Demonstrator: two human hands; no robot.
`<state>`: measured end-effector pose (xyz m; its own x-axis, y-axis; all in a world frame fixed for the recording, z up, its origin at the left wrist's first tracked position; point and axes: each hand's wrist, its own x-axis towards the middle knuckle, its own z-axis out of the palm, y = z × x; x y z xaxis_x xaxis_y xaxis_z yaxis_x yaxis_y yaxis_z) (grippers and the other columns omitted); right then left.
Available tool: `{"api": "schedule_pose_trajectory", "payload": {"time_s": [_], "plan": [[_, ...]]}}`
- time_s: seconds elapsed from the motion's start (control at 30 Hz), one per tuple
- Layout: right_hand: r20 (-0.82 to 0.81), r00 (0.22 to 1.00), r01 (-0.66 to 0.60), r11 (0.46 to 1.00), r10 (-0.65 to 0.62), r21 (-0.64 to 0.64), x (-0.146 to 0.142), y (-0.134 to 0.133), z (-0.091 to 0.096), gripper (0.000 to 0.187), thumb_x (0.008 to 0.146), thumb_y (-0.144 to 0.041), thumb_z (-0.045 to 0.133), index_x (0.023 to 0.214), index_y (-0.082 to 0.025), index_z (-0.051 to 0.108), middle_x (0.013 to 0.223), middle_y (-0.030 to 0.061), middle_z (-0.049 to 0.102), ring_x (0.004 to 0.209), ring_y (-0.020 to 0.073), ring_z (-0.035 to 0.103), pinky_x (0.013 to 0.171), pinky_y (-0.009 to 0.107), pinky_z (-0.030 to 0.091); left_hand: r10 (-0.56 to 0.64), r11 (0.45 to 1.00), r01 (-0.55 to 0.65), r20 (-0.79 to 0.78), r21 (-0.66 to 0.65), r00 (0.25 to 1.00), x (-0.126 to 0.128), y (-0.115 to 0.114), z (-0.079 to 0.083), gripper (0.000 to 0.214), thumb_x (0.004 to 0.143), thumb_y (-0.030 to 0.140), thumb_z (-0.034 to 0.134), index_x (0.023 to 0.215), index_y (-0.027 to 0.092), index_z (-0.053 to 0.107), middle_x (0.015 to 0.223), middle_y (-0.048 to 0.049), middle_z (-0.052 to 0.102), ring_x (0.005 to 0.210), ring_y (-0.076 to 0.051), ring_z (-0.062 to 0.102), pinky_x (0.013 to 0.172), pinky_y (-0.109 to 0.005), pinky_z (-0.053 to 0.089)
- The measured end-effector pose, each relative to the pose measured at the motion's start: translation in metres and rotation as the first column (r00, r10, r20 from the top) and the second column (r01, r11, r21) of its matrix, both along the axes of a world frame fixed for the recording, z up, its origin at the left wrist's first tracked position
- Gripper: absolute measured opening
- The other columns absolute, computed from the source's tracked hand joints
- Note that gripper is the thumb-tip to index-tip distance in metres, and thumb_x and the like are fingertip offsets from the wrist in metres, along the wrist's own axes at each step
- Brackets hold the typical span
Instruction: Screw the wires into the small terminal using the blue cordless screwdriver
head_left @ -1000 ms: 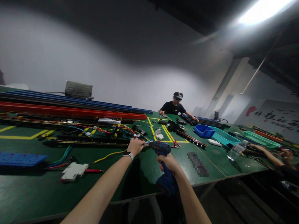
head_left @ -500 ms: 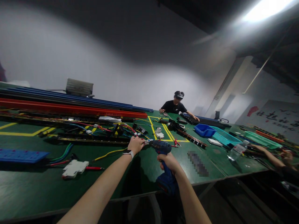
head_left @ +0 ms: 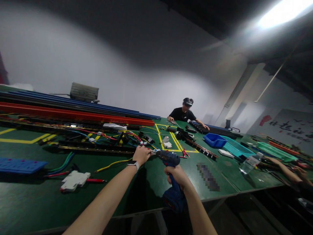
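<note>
Away from the far left of the green table (head_left: 44,205), with a blue strip (head_left: 21,165) on top and, behind it, a long orange channel (head_left: 73,114)! On to a white block (head_left: 75,180), with a red lead (head_left: 95,180) out to the right. Past a yellow wire (head_left: 110,164) and straight to the left hand (head_left: 142,155), with a watch (head_left: 133,164) at the wrist and fingers bunched right at the nose of the drill (head_left: 171,158); can't tell from here whether gripping anything small there. And now to the drill itself, nose to the left, held up at the table's front edge, clasped firmly in the right hand (head_left: 179,176), with fingers closed round the handle. Just beyond, red wires (head_left: 185,153); across the table, a person (head_left: 182,114) in black, with one arm out to dark rails (head_left: 215,129). Further right, a blue bin (head_left: 215,140) beside a teal tray (head_left: 237,147), then a clear bottle (head_left: 250,163), and finally another person's forearm (head_left: 286,169).
</note>
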<state>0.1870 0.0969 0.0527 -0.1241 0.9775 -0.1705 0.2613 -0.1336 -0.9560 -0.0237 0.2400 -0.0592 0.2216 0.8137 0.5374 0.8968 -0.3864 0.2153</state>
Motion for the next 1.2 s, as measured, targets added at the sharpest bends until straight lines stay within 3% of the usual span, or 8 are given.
{"api": "schedule_pose_trajectory", "payload": {"time_s": [0.8,1.2], "plan": [[0.042,0.998,-0.041,0.999,0.04,0.02,0.0043,0.0048,-0.002,0.011,0.066,-0.022,0.059,0.069,-0.02,0.049,0.049,-0.005,0.048,0.037,0.0101,0.046,0.036,0.022,0.03,0.007,1.0,-0.007,-0.021,0.016,1.0,-0.0022,-0.0034,0.0001,0.033,0.093,0.051,0.05,0.092,0.03,0.075,0.093,-0.0083,0.074,0.1,-0.027,0.056,0.087,-0.042,0.028],[0.035,0.999,-0.013,0.999,0.015,-0.044,0.0022,0.0014,0.0014,0.013,0.065,-0.022,0.059,0.066,-0.021,0.046,0.041,-0.0053,0.045,0.035,0.0106,0.045,0.038,0.022,0.031,0.009,1.0,-0.009,-0.013,0.012,1.0,-0.0009,-0.0026,0.0012,0.035,0.093,0.052,0.049,0.092,0.029,0.075,0.095,-0.0084,0.074,0.097,-0.026,0.057,0.086,-0.042,0.029]]}}
